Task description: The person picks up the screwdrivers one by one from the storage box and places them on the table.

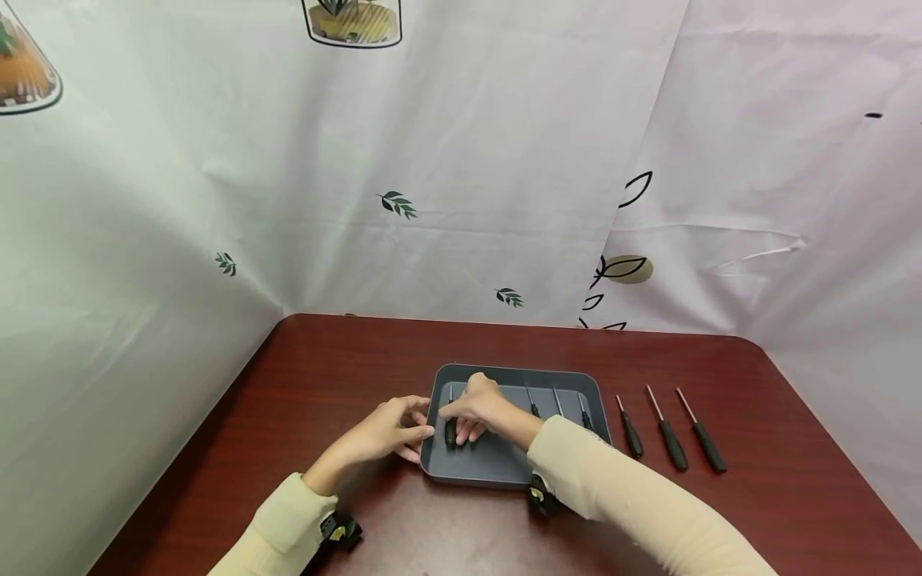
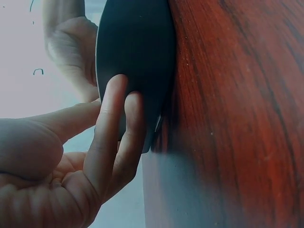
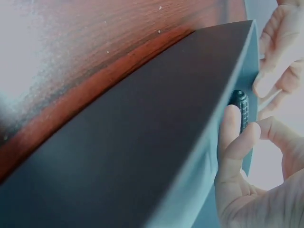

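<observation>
Apparently, arranging is in hand: the right hand [image 1: 481,406] pinches one screwdriver [image 1: 450,434], the left hand [image 1: 387,430] grips the tray [image 1: 497,468]; next probably requires careful release.

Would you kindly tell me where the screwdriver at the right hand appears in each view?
Head: the screwdriver is below centre, inside the gray tray.
Left wrist: not visible.
Right wrist: its black handle shows right of centre.
Shared landmark: the gray tray.
</observation>
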A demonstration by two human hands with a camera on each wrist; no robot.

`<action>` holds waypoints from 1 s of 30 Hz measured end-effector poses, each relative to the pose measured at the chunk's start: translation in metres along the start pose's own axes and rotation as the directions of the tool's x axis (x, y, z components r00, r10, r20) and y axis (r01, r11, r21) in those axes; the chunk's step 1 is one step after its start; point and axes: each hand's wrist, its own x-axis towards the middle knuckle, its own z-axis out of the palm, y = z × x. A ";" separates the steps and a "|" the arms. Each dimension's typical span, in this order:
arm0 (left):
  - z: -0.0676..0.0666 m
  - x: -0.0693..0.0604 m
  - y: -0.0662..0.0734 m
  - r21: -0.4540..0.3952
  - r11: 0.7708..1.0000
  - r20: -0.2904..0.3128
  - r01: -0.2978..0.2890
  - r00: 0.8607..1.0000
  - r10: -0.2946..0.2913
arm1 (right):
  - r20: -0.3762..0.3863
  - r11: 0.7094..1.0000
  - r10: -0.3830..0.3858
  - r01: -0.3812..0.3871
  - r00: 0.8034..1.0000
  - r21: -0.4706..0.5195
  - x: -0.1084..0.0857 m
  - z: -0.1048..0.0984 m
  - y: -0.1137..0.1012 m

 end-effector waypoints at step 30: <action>0.002 0.001 -0.002 0.007 0.999 -0.012 -0.043 0.999 0.043 | 0.150 0.995 -0.081 0.072 0.985 0.069 -0.039 -0.073 0.002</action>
